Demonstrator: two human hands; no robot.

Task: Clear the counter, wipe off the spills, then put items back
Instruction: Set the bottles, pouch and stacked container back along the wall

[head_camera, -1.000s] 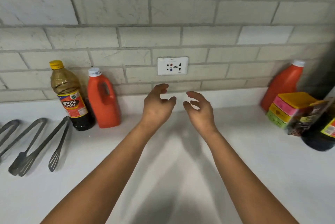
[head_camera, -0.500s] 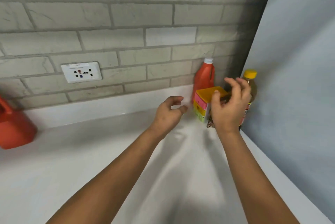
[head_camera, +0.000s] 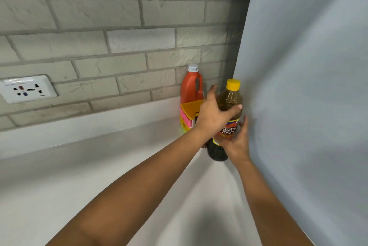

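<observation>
Both hands now grip the vinegar bottle [head_camera: 229, 104]; left hand [head_camera: 214, 114] above, right hand [head_camera: 237, 142] below; earlier neither held anything.

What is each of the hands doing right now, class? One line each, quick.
Left hand: holding the yellow-capped bottle, fingers wrapped round its upper body.
Right hand: holding the same bottle lower down, at the label.

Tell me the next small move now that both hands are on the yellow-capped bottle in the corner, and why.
Probably lift the yellow-capped bottle straight up, then draw it out of the corner. The left hand wraps its upper body and the right hand holds it lower down, so the grip looks set. It stands tight beside the grey side panel and the stack of sponges.
</observation>
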